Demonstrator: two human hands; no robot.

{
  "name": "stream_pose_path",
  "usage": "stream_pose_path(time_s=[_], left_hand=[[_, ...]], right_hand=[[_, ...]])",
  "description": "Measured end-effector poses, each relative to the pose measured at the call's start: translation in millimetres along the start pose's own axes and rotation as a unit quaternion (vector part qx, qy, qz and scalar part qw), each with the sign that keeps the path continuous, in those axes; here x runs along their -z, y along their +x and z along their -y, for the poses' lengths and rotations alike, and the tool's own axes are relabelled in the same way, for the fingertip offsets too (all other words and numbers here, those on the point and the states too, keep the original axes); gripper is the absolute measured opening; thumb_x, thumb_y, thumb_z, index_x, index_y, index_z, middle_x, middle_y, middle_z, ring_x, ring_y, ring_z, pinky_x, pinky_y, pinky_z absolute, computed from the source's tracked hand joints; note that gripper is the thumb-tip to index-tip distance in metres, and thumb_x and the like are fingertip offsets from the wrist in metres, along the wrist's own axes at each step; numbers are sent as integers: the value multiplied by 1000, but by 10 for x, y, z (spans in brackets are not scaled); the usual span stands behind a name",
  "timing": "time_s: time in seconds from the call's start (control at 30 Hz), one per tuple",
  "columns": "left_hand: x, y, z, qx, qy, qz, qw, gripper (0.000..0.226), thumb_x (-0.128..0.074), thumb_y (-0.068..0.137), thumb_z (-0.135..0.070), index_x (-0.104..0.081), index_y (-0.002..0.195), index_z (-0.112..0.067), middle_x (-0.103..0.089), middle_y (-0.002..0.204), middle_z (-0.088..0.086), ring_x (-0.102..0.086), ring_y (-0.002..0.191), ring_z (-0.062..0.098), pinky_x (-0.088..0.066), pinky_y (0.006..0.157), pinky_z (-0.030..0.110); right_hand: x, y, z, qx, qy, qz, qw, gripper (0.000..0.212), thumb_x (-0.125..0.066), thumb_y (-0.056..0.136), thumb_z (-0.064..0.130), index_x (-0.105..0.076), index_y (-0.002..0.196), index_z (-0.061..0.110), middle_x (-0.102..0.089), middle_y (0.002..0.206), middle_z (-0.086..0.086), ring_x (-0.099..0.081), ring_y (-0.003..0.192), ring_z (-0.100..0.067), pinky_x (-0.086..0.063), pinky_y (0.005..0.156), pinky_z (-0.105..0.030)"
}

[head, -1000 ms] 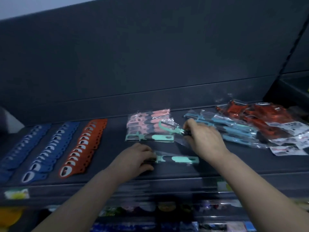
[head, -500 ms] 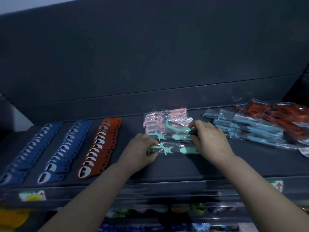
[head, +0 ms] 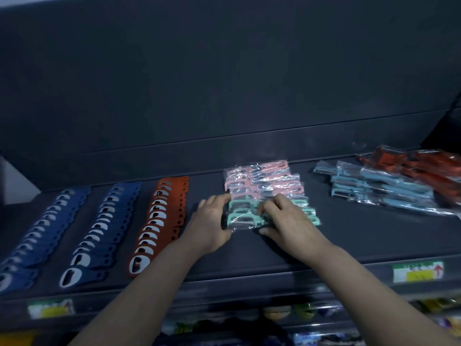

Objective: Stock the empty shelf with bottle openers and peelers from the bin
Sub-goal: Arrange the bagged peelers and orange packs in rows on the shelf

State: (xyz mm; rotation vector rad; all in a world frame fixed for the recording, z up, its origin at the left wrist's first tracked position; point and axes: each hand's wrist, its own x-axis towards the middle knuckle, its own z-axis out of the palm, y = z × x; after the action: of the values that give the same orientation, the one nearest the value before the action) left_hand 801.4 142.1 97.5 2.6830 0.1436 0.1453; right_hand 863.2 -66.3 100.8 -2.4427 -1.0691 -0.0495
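- The left hand (head: 212,221) is set against the left end of the mint peelers (head: 239,217), centre of frame. Whether the fingers are wrapped round the packs cannot be told.
- The right hand (head: 287,221) is laid over the same packs, fingers bent on top and thumb at the near edge, so the packs are clamped. The grip is likely meant to square the bagged pile, since the plastic is slippery.
- The mint peelers are placed on the shelf (head: 249,250), touching the pink peelers (head: 262,181) just behind, so that one colour-sorted column is formed.
- The blue peelers (head: 374,191) and red peelers (head: 424,168) are piled loosely at the right of the frame, overlapped and skewed. They are judged as not yet straightened.
- The blue bottle openers (head: 74,228) are fanned in two rows at the left, with the orange bottle openers (head: 159,221) in one row beside them. They are overlapped front to back, presumably so that each one is shown.
- A price label (head: 417,272) is seen on the shelf's front edge, lower right.
- The bin is not in view.
- Step judged: the mint pile is being aligned. The task is judged as far along.
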Motion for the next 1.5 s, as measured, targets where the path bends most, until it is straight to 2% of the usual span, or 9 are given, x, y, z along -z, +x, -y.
stream_pose_path(time_s=[0.17,0.4,0.53,0.6,0.8,1.1,1.27,1.37,1.5], left_hand=[[54,-84,7,1,-18,65,998,97,-82,66,-37,-29,146,-25,-42,136,-5,-36,125,16,-38,106,39],[-47,-89,-142,-17,2,5,1000,44,-76,79,-29,-56,118,-22,-54,114,-7,-52,105,9,-45,91,23],[-16,-16,-287,-32,2,-23,999,39,-76,77,-36,-59,110,-24,-53,107,-11,-54,98,8,-47,86,27],[-12,66,-438,-56,-11,-34,998,35,-75,79,-35,-59,108,-24,-54,107,-11,-54,98,8,-48,87,27],[-177,436,-1026,-103,-34,-37,993,26,-69,84,-28,-61,108,-25,-57,108,-9,-56,100,10,-48,88,30],[-634,1149,-1794,-89,5,-19,996,22,-60,90,-24,-60,113,-22,-66,111,-3,-57,108,18,-47,93,35],[-796,1472,-1987,-53,10,-24,998,25,-55,91,-16,-60,116,-17,-66,115,2,-58,111,22,-46,96,35],[-860,1529,-2020,-35,4,-31,999,26,-55,90,-14,-61,115,-16,-65,114,2,-59,108,22,-46,95,37],[-951,1523,-1999,-42,-23,-71,996,25,-57,86,-7,-63,110,-12,-67,107,6,-59,104,26,-47,91,37]], right_hand=[[-121,-55,-58,23,-61,-15,998,23,-62,89,21,-56,111,22,-49,105,0,-50,100,-23,-38,83,-34],[-119,-6,-71,-60,-85,-44,994,28,-69,82,21,-60,108,28,-55,108,6,-50,108,-20,-35,86,-37],[-15,-24,-118,-73,-41,-17,996,45,-76,74,35,-58,115,31,-52,115,10,-43,115,-14,-33,92,-34],[61,-95,-175,-81,-35,-42,995,38,-73,77,38,-61,113,31,-54,114,11,-44,114,-13,-34,89,-33],[347,-300,-551,-116,-83,-98,985,14,-65,86,21,-68,98,27,-62,99,6,-54,100,-22,-36,77,-35],[948,-440,-1470,-217,-158,-131,954,23,-60,84,11,-69,100,26,-68,99,1,-57,102,-27,-41,79,-37],[1217,-248,-1906,-228,-183,-61,954,37,-54,88,17,-58,123,29,-63,118,1,-54,115,-24,-40,88,-36],[1254,-127,-2016,-222,-165,-9,961,35,-56,90,32,-56,125,29,-63,121,-2,-54,117,-26,-41,92,-36],[1253,-43,-2143,-204,-124,23,971,39,-56,91,30,-56,129,26,-56,125,-6,-48,118,-30,-41,96,-39]])
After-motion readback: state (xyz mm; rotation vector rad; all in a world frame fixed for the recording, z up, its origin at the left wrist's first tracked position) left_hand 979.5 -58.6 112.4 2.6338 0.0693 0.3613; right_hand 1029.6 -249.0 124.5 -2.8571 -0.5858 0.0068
